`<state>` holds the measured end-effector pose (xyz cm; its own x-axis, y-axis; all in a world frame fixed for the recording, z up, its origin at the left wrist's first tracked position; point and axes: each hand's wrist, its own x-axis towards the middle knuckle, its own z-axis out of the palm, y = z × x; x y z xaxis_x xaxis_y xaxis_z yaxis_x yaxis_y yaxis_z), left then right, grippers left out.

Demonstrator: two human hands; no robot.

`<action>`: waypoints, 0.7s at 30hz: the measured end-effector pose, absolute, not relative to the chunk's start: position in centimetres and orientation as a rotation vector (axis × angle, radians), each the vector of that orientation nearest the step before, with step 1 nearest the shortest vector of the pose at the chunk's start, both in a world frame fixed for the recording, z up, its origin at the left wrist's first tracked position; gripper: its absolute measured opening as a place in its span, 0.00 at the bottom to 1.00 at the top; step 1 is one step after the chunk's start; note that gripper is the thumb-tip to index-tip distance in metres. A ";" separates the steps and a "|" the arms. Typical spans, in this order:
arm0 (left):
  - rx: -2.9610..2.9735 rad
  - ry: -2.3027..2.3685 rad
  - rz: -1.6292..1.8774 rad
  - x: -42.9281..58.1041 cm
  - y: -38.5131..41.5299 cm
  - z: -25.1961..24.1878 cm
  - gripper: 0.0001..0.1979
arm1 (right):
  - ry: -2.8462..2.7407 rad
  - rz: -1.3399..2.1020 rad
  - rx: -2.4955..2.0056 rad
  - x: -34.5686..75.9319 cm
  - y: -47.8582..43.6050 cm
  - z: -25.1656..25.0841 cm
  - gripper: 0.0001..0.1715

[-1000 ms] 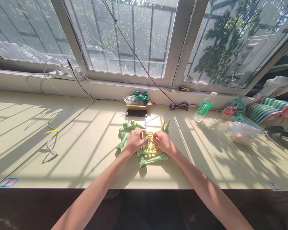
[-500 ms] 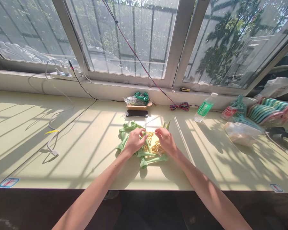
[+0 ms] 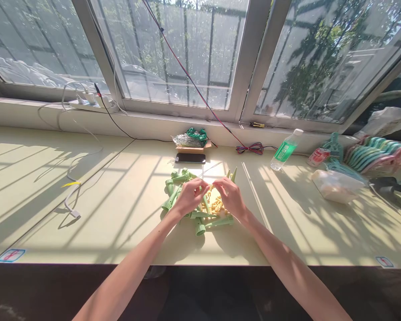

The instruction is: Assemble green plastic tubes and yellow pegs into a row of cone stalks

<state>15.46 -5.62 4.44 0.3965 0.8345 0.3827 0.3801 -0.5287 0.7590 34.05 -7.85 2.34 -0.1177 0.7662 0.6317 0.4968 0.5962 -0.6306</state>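
My left hand [image 3: 191,195] and my right hand [image 3: 231,197] are over the middle of the table, their fingertips pinched and almost meeting. Whatever is between the fingertips is too small to make out. Below them lies a pile of small yellow plastic pieces [image 3: 217,206]. Green cone-shaped plastic spikes with wide capped ends surround the pile. One green spike [image 3: 199,227] lies in front, with another [image 3: 169,201] left of my left hand. Pointed green tips [image 3: 233,174] show behind my right hand. My hands hide part of the heap.
Behind the pile are a black phone [image 3: 190,158] and a small cardboard box [image 3: 194,150] with plastic wrap. A water bottle [image 3: 285,151], a red can [image 3: 318,157], a plastic bag [image 3: 337,185] and hangers [image 3: 370,154] stand right. A white cable [image 3: 74,196] lies left.
Both hands have come closer together, so the fingertips now almost meet above the yellow pieces. The green spikes lie as before.
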 end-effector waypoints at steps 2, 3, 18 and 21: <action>2.066 1.018 1.044 15.5 -5.6 4.4 0.15 | -1.779 0.326 -1.026 34.1 -7.8 2.3 0.12; 2.060 1.017 1.047 15.5 -5.5 4.4 0.14 | -1.782 0.327 -1.018 34.1 -7.8 2.3 0.12; 2.232 1.447 1.111 14.9 -4.8 3.3 0.11 | -1.676 0.296 -1.188 34.4 -7.3 2.0 0.12; 2.269 1.509 1.010 14.9 -4.5 2.6 0.12 | -1.683 0.312 -1.186 34.4 -7.3 2.0 0.12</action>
